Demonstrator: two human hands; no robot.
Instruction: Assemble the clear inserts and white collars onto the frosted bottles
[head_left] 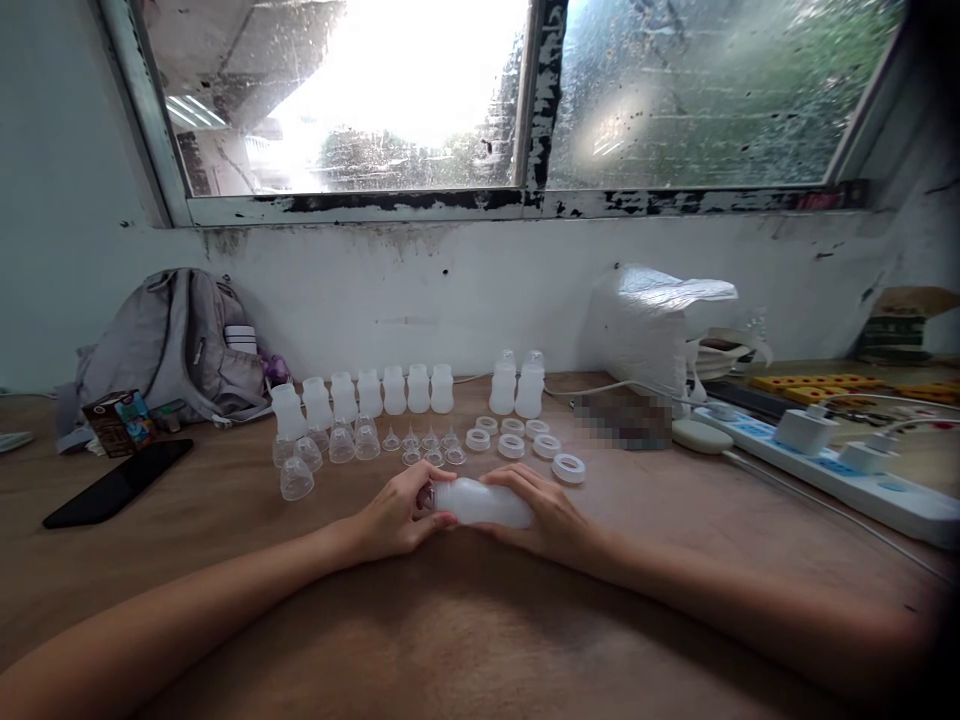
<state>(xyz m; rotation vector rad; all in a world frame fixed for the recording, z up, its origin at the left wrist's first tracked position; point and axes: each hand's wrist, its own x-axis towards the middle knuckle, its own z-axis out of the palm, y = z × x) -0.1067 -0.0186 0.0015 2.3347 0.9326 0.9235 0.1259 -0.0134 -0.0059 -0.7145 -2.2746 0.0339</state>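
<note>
A white baby bottle (484, 503) lies sideways between my two hands, just above the table. My left hand (405, 512) is closed around its collar end, where a clear cap or nipple partly shows. My right hand (544, 515) wraps the bottle's base end. Just beyond, clear nipples (430, 440) sit in two short rows, with white screw rings (511, 445) to their right. Several clear caps (341, 440) stand to the left. Behind them is a row of open white bottles (394, 390). Two capped bottles (529, 385) stand at the back, right of that row.
On the left are a grey backpack (180, 340), a small drink carton (116, 420) and a black phone (120, 483). A power strip (832, 475) with chargers and a round white device (701, 437) lie right, their cables crossing the table. A window (360, 100) is behind.
</note>
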